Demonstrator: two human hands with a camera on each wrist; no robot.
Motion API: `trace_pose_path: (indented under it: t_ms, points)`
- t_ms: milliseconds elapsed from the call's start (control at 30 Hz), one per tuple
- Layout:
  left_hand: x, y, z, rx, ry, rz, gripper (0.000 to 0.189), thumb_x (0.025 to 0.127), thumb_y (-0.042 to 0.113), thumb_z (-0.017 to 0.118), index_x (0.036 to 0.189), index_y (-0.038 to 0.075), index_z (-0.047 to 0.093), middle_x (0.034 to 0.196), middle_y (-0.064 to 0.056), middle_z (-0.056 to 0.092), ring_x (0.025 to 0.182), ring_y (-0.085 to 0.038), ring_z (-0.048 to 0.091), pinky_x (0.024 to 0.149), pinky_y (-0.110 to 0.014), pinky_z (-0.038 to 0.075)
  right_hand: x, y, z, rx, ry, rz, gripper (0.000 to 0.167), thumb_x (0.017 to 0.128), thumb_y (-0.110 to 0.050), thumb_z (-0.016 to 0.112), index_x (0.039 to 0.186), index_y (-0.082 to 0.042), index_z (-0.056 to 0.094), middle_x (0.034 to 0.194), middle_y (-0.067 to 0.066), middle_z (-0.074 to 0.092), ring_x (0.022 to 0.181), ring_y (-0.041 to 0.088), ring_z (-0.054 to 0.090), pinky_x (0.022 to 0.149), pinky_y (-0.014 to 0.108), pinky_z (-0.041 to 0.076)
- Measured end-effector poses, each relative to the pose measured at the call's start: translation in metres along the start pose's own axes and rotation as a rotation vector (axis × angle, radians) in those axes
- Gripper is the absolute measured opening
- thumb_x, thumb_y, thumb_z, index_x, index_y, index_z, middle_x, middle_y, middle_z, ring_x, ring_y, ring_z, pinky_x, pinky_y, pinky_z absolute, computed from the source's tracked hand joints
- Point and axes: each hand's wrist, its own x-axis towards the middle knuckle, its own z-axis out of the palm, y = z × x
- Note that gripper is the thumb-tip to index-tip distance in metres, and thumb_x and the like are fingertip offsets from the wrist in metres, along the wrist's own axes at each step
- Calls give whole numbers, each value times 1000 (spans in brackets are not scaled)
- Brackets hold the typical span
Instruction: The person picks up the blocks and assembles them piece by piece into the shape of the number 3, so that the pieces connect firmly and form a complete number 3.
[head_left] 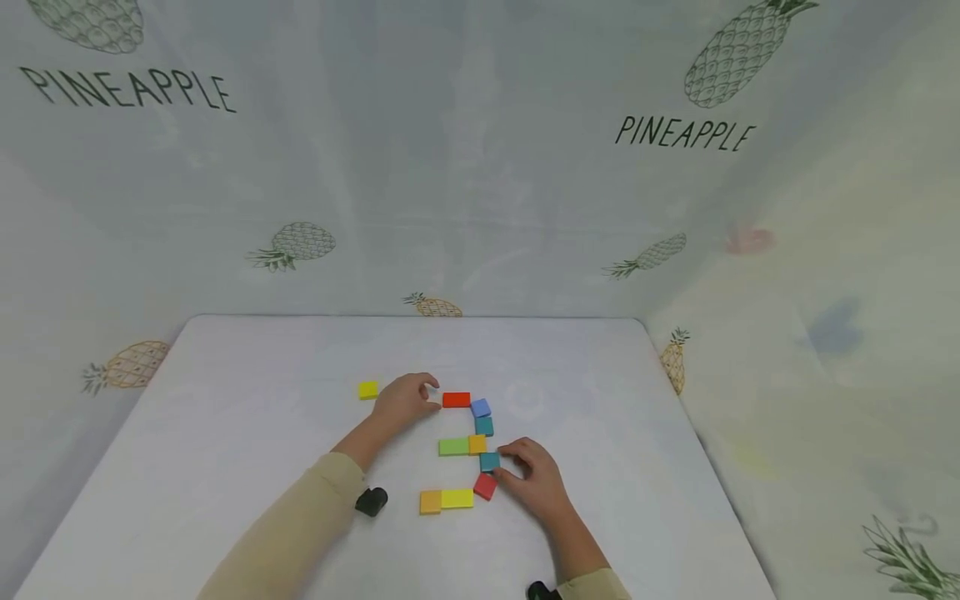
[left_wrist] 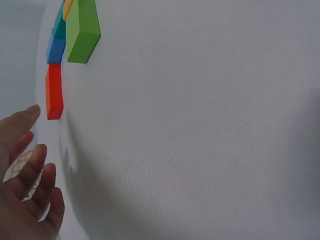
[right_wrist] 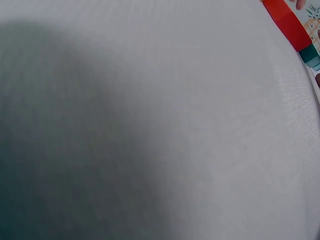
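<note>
In the head view my left hand (head_left: 405, 398) is beside the left end of a red block (head_left: 456, 400), its fingers loosely bent and holding nothing. The left wrist view shows a gap between those fingers and the red block (left_wrist: 54, 92). My right hand (head_left: 534, 482) pinches a teal block (head_left: 489, 462) by its right edge with thumb and forefinger. Above that block are an orange block (head_left: 477, 444) and a green block (head_left: 453, 447). A tilted red block (head_left: 485, 486) lies just below it. Only fingertips and block ends show in the right wrist view.
A blue block (head_left: 481, 407) and another teal block (head_left: 484, 426) continue the row under the upper red one. Lower left lie a yellow block (head_left: 457, 498) and an orange-yellow block (head_left: 431, 502). One yellow block (head_left: 368, 390) sits apart on the white table (head_left: 247, 433).
</note>
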Motion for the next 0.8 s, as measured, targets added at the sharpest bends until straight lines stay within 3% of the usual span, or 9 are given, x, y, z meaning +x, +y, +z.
trace_pose_path:
  t_ms: [267, 800]
  points:
    - [-12, -11, -11, 19, 29, -25, 37, 80, 26, 81, 114, 17, 68, 82, 2, 56, 73, -17, 51, 63, -30, 44, -1, 0, -2, 5, 8, 3, 24, 84, -30, 77, 106, -26, 71, 96, -20, 59, 82, 5, 51, 73, 26, 47]
    - [-29, -58, -39, 38, 100, -9, 38, 80, 22, 80, 114, 11, 68, 81, 3, 57, 71, -16, 50, 63, -34, 44, -2, -5, 0, 0, 21, -1, 24, 83, -29, 77, 106, -24, 71, 95, -20, 58, 80, 5, 51, 70, 24, 47]
